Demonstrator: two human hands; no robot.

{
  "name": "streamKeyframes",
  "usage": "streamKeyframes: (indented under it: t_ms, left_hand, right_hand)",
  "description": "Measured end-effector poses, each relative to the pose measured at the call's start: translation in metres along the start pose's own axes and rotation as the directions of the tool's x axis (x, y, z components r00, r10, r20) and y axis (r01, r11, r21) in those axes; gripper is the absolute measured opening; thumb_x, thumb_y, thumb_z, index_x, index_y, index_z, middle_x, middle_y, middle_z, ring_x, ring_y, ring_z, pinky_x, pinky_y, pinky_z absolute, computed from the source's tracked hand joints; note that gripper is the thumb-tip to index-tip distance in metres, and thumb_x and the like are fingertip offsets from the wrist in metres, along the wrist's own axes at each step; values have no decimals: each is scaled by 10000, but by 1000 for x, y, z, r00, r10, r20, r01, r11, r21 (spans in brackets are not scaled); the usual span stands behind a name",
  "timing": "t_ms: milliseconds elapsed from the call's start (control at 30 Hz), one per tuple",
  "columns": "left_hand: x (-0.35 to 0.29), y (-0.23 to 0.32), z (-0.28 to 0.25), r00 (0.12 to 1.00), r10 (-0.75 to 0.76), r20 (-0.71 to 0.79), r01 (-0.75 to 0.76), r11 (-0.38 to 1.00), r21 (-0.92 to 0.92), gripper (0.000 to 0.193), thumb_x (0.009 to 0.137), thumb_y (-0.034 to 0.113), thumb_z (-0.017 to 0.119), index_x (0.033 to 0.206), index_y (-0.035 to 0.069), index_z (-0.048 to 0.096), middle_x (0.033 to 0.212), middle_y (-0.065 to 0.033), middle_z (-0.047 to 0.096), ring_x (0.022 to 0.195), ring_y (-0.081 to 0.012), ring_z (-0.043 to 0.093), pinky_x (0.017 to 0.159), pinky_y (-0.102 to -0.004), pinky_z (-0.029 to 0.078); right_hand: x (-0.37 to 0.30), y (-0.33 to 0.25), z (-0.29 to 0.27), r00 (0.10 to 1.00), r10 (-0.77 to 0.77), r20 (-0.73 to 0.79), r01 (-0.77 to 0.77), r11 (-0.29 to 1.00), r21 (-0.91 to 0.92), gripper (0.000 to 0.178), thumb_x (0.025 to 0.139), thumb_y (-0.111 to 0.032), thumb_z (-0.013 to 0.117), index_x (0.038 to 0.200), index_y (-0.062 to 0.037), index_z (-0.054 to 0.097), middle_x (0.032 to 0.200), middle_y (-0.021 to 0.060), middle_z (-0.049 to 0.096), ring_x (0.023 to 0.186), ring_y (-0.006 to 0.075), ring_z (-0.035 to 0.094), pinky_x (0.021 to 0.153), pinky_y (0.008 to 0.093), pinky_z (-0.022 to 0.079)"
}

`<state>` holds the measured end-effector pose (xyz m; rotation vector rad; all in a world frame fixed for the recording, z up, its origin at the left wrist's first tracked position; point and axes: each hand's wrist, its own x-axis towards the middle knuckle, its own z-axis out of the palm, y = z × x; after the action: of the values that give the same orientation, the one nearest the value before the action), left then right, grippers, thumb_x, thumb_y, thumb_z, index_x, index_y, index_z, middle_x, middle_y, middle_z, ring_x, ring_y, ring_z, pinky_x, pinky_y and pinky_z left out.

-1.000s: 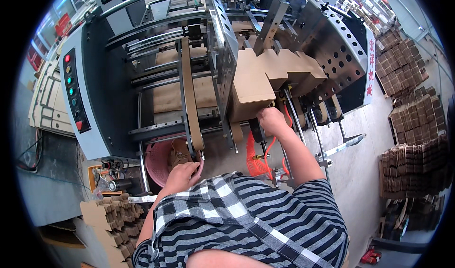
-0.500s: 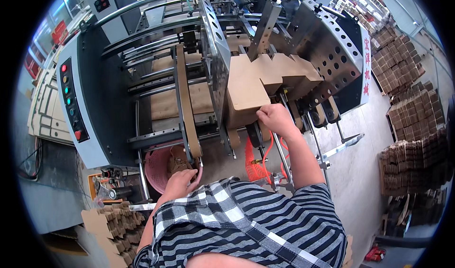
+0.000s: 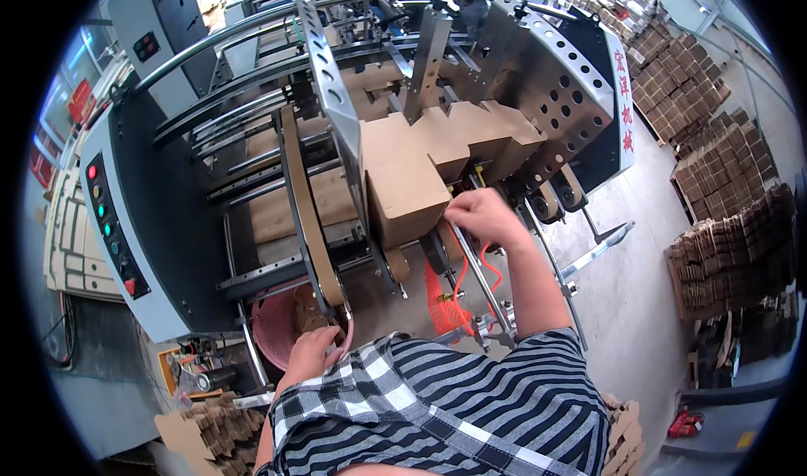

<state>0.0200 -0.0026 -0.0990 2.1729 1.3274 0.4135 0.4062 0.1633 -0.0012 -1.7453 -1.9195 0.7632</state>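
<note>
my right hand is at the near right corner of the brown cardboard pile, so the pile lies to the left of my fingers and away from me. its longer way seems to run across, from the left holed plate toward the right holed plate, though the lens bends the edges; its notched side faces my right hand. thumb and fingers are drawn in narrow, tips toward the corner, but i cannot tell whether they pinch an edge or only rest against it. the orange hose hangs below, nearer to me, and a metal rod slants down under my wrist. my left hand is the farther one, low at the rim of the pink basket, fingers loosely bent; whether they hold anything, i cannot tell. between that hand and the pile, the near end of the brown belt comes down just above the basket.
</note>
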Motion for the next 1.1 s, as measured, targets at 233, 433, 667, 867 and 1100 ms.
streamKeyframes:
  t_ms: [233, 433, 667, 867, 1100]
  left_hand:
    - [3, -8, 8, 1000, 22, -4, -22, 1000, -14, 418, 743, 174, 716, 1127, 81, 578, 1014, -112, 629, 879, -315, 605, 760, -398, 483]
    - [3, -11, 10, 1000, 21, 21, -21, 1000, -9, 435, 737, 178, 722, 1136, 83, 577, 1052, -126, 625, 904, -329, 602, 791, -405, 481]
    - [2, -17, 16, 1000, 21, 18, -21, 1000, -21, 440, 734, 179, 725, 1134, 70, 576, 1074, -139, 621, 930, -338, 601, 806, -416, 478]
    - [1, -10, 10, 1000, -17, 14, 18, 999, -32, 428, 730, 165, 721, 1118, 51, 582, 1055, -147, 625, 919, -344, 603, 799, -421, 480]
    - [3, -12, 14, 1000, 19, -9, -20, 999, -37, 406, 726, 147, 715, 1098, 43, 587, 1003, -141, 631, 874, -341, 611, 760, -423, 487]
  right_hand:
    - [58, 123, -53, 723, 282, -630, -454, 882, -127, 404, 717, -215, 588, 1024, 47, 616, 1015, 279, 625, 977, 379, 610, 901, 409, 466]
    - [121, 180, -59, 655, 737, -167, -3, 224, 975, 716, 805, -526, 574, 1356, -98, 415, 1405, 142, 409, 1307, 344, 333, 1047, 610, 182]
    - [172, 216, -46, 502, 834, -228, -84, 310, 947, 786, 805, -616, 554, 1388, -116, 385, 1423, 128, 397, 1292, 326, 367, 981, 657, 221]
    - [166, 193, -38, 419, 832, -363, -56, 423, 904, 770, 816, -510, 614, 1311, 53, 437, 1351, 163, 461, 1195, 294, 475, 939, 464, 395]
    - [150, 158, -41, 373, 819, -437, -146, 517, 844, 738, 815, -474, 636, 1241, 109, 487, 1276, 180, 527, 1115, 264, 539, 898, 377, 439]
